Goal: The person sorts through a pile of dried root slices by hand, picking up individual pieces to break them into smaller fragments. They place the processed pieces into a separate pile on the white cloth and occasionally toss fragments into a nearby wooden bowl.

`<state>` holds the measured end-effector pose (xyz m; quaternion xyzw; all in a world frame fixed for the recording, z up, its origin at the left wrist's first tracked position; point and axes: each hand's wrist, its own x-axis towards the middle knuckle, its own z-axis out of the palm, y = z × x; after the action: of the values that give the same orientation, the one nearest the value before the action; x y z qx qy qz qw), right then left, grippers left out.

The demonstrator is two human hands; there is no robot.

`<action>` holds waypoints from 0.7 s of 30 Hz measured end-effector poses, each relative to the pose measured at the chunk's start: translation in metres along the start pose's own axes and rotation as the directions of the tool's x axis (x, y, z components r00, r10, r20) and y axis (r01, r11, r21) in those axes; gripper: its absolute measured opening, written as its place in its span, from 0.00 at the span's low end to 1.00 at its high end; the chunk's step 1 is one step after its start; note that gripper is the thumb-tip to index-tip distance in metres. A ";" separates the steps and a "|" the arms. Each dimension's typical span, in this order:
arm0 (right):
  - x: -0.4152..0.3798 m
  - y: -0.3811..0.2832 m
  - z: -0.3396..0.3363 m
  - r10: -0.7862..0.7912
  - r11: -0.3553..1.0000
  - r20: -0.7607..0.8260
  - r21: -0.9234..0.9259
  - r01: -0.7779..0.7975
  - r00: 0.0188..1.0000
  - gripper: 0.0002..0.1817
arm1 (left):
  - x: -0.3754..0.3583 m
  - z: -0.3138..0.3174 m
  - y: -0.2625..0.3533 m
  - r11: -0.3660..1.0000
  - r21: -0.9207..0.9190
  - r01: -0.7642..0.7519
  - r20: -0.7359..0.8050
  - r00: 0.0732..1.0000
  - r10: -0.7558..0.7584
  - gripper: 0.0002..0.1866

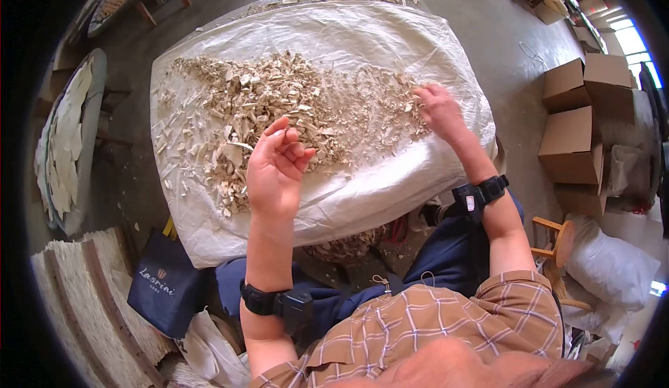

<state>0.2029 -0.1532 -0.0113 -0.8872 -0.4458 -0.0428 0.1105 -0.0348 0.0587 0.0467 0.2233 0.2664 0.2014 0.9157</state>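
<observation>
A white cloth [334,25] covers the table in front of me. On it lies a heap of pale, broken flakes [261,92], with finer crumbs [362,109] spread toward the right. My left hand [277,168] is raised palm up over the near side of the heap, its fingers curled and the thumb near the forefinger; whether something small is between them is too small to tell. At the right end of the crumbs, my right hand [440,109] is turned down with bent fingers at the cloth, its fingertips partly hidden.
Cardboard boxes [571,144] stand at the right, above a wooden stool [563,241] and a white sack [606,266]. A dark blue bag [164,283] is at the lower left. Another table with pale sheets [70,137] stands far left.
</observation>
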 end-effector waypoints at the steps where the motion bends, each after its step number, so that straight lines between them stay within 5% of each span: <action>1: 0.002 -0.007 0.006 0.001 1.000 -0.002 0.001 -0.001 1.000 0.14 | 0.000 0.000 0.000 1.000 0.003 0.002 0.003 1.000 -0.002 0.11; 3: 0.005 -0.026 0.021 -0.328 0.934 -0.043 0.132 0.331 0.944 0.18 | 0.000 0.000 -0.001 1.000 0.014 0.005 -0.002 1.000 -0.005 0.11; 7: 0.011 -0.041 0.025 -0.406 0.911 0.112 0.128 0.392 0.907 0.17 | -0.002 0.001 0.002 1.000 0.024 -0.002 -0.023 1.000 0.002 0.11; 9: 0.023 -0.038 0.015 -0.068 0.986 0.402 -0.112 0.123 0.913 0.17 | -0.005 0.000 0.004 1.000 0.015 -0.011 -0.015 1.000 0.011 0.11; 10: 0.027 -0.034 0.016 -0.075 0.985 0.397 -0.114 0.131 0.915 0.17 | -0.005 0.000 0.006 1.000 0.006 -0.013 -0.008 1.000 0.013 0.11; 12: 0.031 -0.026 0.022 -0.073 0.994 -0.037 0.076 0.076 0.997 0.17 | -0.007 0.001 0.007 1.000 -0.006 -0.017 0.001 1.000 0.017 0.11; 17: 0.055 -0.013 0.041 0.047 0.996 0.070 0.069 -0.052 0.996 0.31 | -0.009 0.002 0.009 1.000 0.011 -0.016 -0.014 1.000 0.016 0.11; 21: 0.063 0.003 0.059 0.006 0.985 0.059 0.173 -0.017 0.998 0.29 | -0.010 -0.001 0.012 1.000 0.012 -0.023 -0.016 1.000 0.024 0.11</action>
<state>0.2422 -0.0918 -0.0580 -0.8777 -0.4458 0.0225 0.1745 -0.0462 0.0642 0.0564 0.2303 0.2726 0.2124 0.9097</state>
